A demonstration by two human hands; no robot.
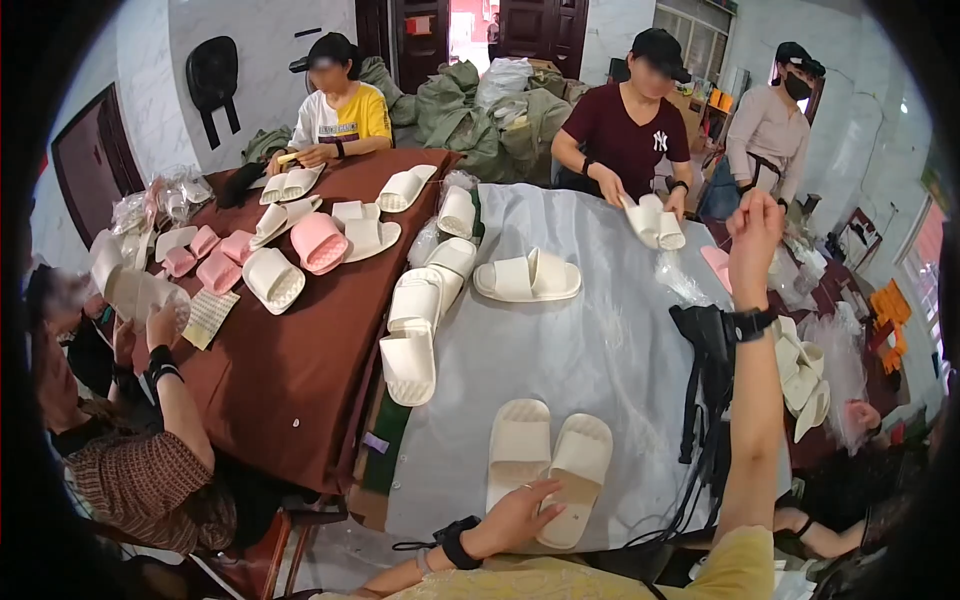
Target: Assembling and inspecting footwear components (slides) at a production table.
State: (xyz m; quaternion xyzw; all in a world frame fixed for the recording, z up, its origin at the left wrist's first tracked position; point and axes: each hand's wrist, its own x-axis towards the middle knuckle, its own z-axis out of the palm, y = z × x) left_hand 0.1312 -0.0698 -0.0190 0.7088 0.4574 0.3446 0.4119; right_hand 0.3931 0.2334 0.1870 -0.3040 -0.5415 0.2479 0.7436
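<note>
A pair of cream slippers [582,452] lies side by side in front of me on the grey plastic sheet. My left hand [518,515] rests over the heel end of the left one, its fingers apart and reaching to the right one. My right hand [757,238] is raised at the far right, above the table's edge, with its fingers curled together. Whatever it may hold cannot be made out. Beyond the near pair lies another cream pair [528,276]. A row of overlapping cream slippers [412,305] runs along the sheet's left edge.
Black straps [703,370] lie at the sheet's right side. A brown-covered table [270,385] at left bears pink slippers [320,243] and cream ones. Across the table a person in dark red handles cream slippers [655,222]. Others work at left and far right. Green sacks [450,115] stand behind.
</note>
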